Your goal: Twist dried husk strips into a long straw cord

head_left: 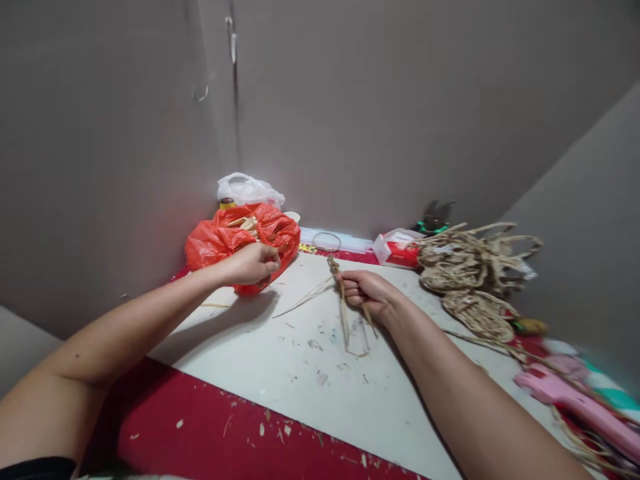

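Observation:
My right hand is closed around a thin braid of dried straw. Its knotted end points up past my fingers, and loose strands trail off to the left and hang below. My left hand is over the front of a red plastic bag, fingers curled inward; whatever they may hold is hidden. Pale dried strips stick up in the bag's open mouth.
A white board scattered with scraps lies on a red cloth. At right are coiled straw braids, a red-and-white tissue box and a pink glue gun. A white plastic bag stands behind the red one.

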A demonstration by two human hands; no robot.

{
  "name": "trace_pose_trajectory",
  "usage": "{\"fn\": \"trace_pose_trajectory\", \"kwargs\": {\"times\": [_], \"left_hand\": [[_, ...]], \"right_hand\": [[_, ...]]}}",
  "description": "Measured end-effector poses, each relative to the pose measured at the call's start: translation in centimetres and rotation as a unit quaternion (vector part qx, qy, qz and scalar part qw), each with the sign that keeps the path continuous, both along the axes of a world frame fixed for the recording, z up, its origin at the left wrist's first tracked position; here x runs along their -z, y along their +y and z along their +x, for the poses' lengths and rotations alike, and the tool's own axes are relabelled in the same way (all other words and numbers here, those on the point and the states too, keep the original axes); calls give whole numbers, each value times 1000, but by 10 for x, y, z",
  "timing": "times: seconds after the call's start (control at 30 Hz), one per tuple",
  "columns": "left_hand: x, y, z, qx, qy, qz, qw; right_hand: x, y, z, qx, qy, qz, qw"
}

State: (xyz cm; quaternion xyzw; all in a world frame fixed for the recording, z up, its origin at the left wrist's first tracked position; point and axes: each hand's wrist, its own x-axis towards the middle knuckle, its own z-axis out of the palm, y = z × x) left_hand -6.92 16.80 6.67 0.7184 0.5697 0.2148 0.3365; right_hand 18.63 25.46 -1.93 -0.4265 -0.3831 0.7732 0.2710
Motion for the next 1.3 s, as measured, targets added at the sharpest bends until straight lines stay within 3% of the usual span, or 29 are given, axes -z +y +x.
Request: {"fn": "trace_pose_trajectory", "kwargs": {"times": [0.17, 0.27, 0.43, 0.57, 0.7, 0.8, 0.87, 0.97, 1.1, 1.2, 1.3], "left_hand": [[-3, -16, -65, -87, 70, -2, 994], [6, -30, -88, -64, 129, -59, 988], [32, -51, -92, -21, 252, -32, 967], [40, -55, -84, 0, 253, -23, 967], [28, -60, -65, 8, 162, 16, 987], [19, -58, -37, 18, -23, -19, 999], [19, -48, -11, 2, -150, -68, 986], [29, -16, 31, -48, -260, -96, 960], [51, 37, 77, -91, -326, -117, 934], [65, 65, 95, -110, -338, -98, 930], [75, 79, 100, -110, -339, -53, 933]], "right_hand": [[0, -3, -4, 13, -19, -10, 1000], [0, -4, -5, 12, -25, -9, 1000], [2, -4, -4, 3, -21, -16, 1000], [1, -4, -3, 1, -10, -25, 1000], [1, -2, -1, -6, 3, -27, 1000], [3, 1, 1, -10, 10, -25, 1000], [4, 3, 1, -15, 12, -26, 999], [3, 4, 0, -23, 12, -24, 999], [1, 4, 1, -21, 16, -9, 1000], [1, 6, 2, -28, 29, -6, 999], [1, 8, 3, -34, 34, -4, 999]]}}
